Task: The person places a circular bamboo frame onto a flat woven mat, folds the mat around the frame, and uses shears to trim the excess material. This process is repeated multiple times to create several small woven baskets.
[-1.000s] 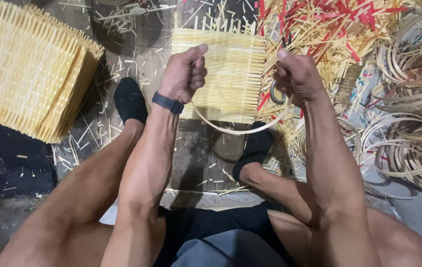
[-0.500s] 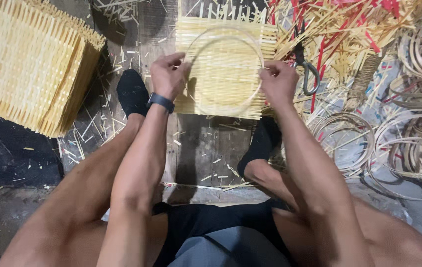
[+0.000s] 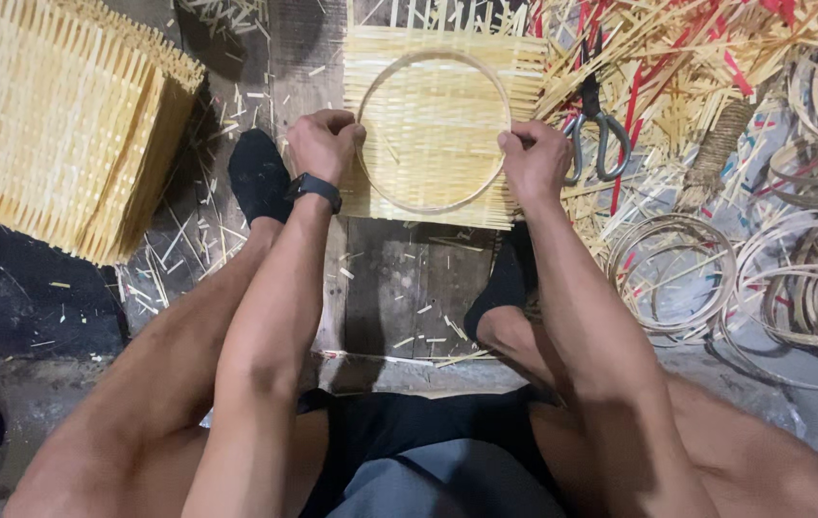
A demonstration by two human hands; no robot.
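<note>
A thin bamboo hoop lies flat on a square woven bamboo mat on the floor in front of me. My left hand, with a dark band on its wrist, pinches the hoop's left side. My right hand pinches its right side. Both hands press the ring down onto the mat.
A tall stack of woven mats stands at the left. Scissors lie just right of the mat among loose yellow and red bamboo strips. Several bamboo hoops are piled at the right. My feet in dark socks flank the mat.
A second ago a bent strip hung below the mat between my hands. It has since become a closed ring, raised and laid on the mat, and both hands moved up to its sides.
</note>
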